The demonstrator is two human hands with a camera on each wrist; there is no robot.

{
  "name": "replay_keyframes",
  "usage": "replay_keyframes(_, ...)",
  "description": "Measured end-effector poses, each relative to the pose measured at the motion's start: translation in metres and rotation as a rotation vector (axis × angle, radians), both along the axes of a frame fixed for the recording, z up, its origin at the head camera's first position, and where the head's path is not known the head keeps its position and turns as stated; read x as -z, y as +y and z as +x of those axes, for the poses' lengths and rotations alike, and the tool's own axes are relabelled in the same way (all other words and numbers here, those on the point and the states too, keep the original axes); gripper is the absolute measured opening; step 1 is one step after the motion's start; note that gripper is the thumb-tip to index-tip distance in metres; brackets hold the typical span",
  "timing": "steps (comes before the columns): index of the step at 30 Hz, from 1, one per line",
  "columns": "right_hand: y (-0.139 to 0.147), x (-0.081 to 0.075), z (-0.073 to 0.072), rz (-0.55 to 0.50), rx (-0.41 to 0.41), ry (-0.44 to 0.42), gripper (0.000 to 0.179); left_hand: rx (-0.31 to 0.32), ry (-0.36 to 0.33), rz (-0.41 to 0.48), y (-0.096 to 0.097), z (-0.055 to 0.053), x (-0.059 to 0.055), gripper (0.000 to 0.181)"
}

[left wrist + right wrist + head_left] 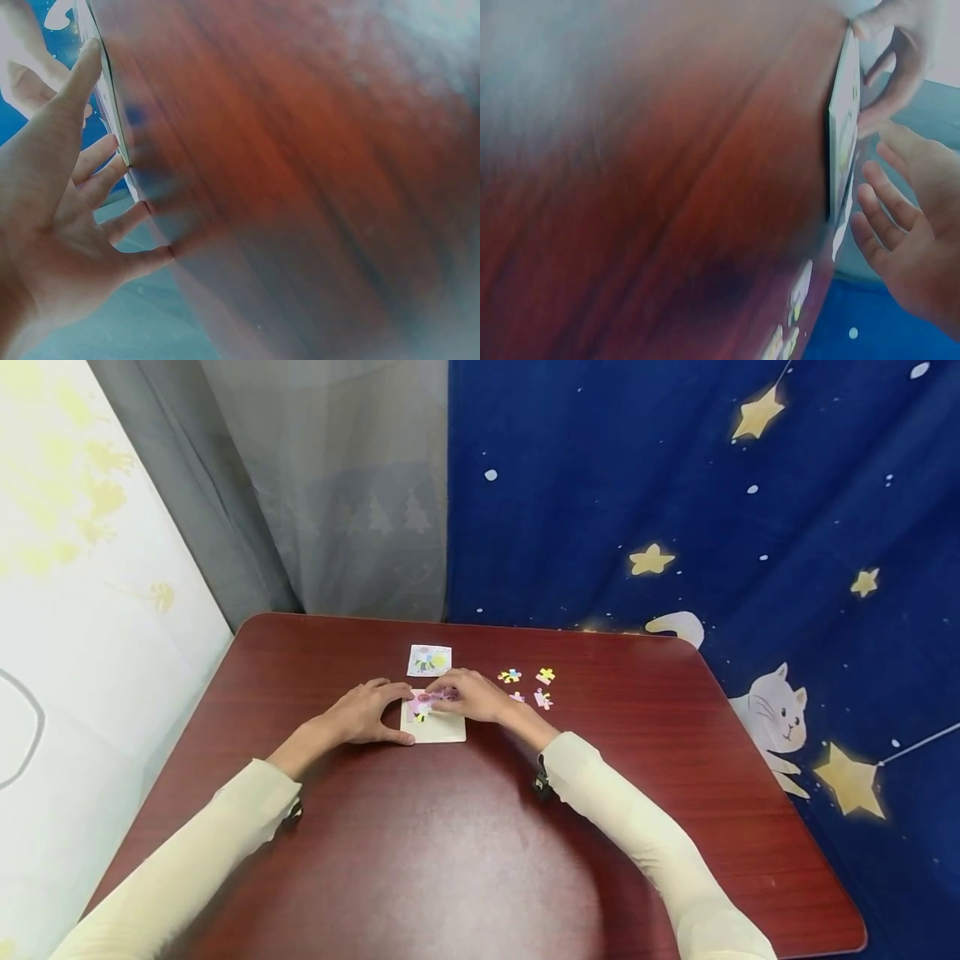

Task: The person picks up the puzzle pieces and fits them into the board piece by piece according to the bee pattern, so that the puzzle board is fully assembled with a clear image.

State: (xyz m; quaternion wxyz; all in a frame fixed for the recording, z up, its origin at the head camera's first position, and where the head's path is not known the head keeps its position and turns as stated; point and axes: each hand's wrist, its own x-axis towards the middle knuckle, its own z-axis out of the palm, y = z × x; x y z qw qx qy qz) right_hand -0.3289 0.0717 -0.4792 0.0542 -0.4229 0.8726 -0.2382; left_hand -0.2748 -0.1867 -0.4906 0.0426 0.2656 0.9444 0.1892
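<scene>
A pale square puzzle board [442, 732] lies on the table, with pink and purple puzzle pieces [420, 710] fitted at its far left part. My left hand [365, 710] touches the board's left side, thumb at the near corner and index finger at the far one. In the left wrist view its other fingers [124, 266] spread down to the tabletop. My right hand [476, 695] bends over the far part of the board, thumb and index finger on a small puzzle piece, mostly hidden beneath them. In the right wrist view the remaining fingers of that hand [922, 225] curl loosely above the table.
Just beyond the board lies a picture card [430, 661] showing a bee. Several loose puzzle pieces [545, 676] sit to the right of my right hand. The red-brown table [420, 843] reaches back to a grey curtain [352, 527] and a blue one [570, 527].
</scene>
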Motion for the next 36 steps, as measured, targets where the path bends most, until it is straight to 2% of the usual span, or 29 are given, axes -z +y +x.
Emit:
replay_keyframes(12, 0.034, -0.001, -0.021, 0.023, 0.160, 0.028, 0.032, -0.006, -0.003, 0.013, -0.004, 0.000, 0.012, 0.087)
replay_keyframes(23, 0.074, -0.006, -0.039, 0.079, 0.333, 0.041, 0.033, -0.001, 0.018, 0.017, -0.003, -0.001, 0.013, 0.087)
replay_keyframes(29, 0.092, -0.010, -0.045, 0.118, 0.421, 0.023, 0.034, -0.002, 0.013, 0.017, -0.001, -0.002, 0.008, 0.087)
replay_keyframes(36, 0.099, -0.011, -0.049, 0.159, 0.448, 0.008, 0.038, -0.004, 0.011, 0.012, 0.000, -0.002, 0.005, 0.087)
